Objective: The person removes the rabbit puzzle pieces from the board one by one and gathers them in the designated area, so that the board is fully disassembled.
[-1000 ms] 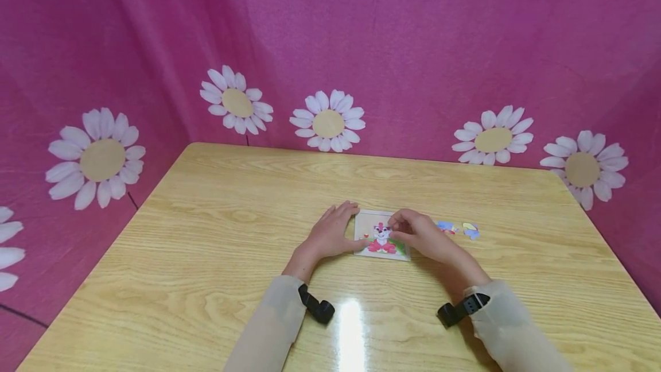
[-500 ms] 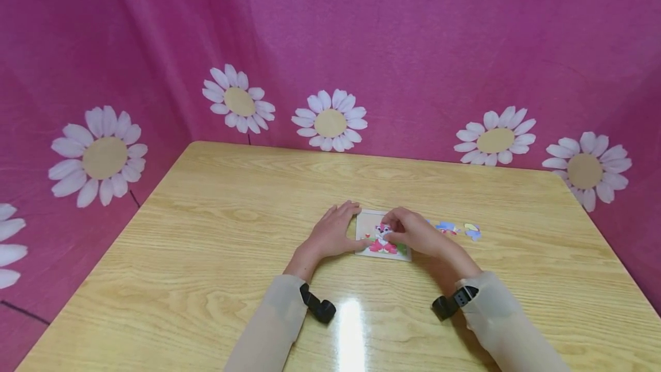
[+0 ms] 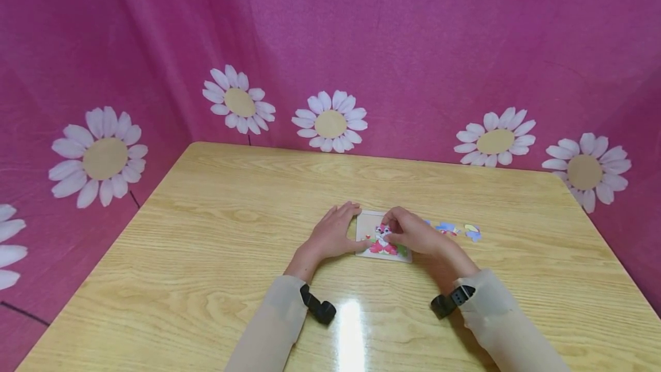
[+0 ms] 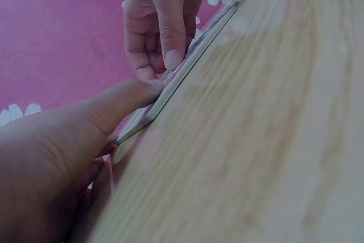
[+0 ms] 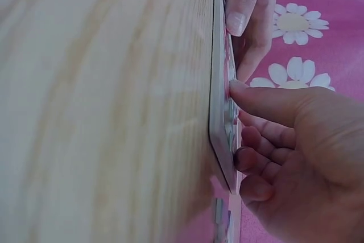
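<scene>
Head view shows the board (image 3: 368, 223) face-up, pieces (image 3: 447, 228) to its right; wrist views, its edge. Left hand (image 3: 332, 235) touches it, fingers extended; whether the right hand (image 3: 415, 232) grasps anything cannot be told.

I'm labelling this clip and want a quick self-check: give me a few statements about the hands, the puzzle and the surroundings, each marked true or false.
1. The left hand touches the left side of the puzzle board. True.
2. The loose puzzle pieces lie left of the board. False: loose puzzle pieces lie to its right.
3. The right hand's thumb touches the puzzle picture. True.
4. The board stands upright. False: it lies flat on the wood-grain table.
5. The backdrop is plain. False: the pink backdrop bears white daisies.
6. Each wrist wears a black strap. True.
</scene>
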`<state>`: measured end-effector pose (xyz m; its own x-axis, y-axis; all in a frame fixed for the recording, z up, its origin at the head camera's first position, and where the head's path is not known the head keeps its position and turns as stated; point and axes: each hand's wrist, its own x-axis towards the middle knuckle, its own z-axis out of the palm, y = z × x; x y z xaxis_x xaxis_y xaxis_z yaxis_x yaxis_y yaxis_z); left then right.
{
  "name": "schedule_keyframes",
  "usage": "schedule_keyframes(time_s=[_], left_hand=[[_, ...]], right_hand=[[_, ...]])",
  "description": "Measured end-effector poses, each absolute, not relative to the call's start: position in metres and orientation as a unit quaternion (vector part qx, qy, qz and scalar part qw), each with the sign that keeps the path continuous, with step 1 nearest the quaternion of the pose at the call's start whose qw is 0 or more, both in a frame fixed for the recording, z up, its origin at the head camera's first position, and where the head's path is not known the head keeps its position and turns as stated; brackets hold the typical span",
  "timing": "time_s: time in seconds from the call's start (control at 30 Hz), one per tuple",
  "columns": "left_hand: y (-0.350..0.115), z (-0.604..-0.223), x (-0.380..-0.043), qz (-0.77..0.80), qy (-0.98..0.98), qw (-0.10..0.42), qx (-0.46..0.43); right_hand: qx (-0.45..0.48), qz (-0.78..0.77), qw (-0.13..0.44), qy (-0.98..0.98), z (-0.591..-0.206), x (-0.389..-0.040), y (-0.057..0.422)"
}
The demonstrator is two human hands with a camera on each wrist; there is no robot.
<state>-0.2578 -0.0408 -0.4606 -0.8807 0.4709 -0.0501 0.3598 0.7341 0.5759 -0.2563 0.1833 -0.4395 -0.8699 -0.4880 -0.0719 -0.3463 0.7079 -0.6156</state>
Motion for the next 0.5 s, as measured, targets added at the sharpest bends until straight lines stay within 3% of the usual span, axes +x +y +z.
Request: schedule_keyframes(time_s=[0.5], left_hand=[[-0.0404,-0.4622,-0.2578,0.283,0.928,0.096,0.224]], right_hand=[[-0.237,-0.31,0.072,0.918,-0.439,-0.2488,0.1831]])
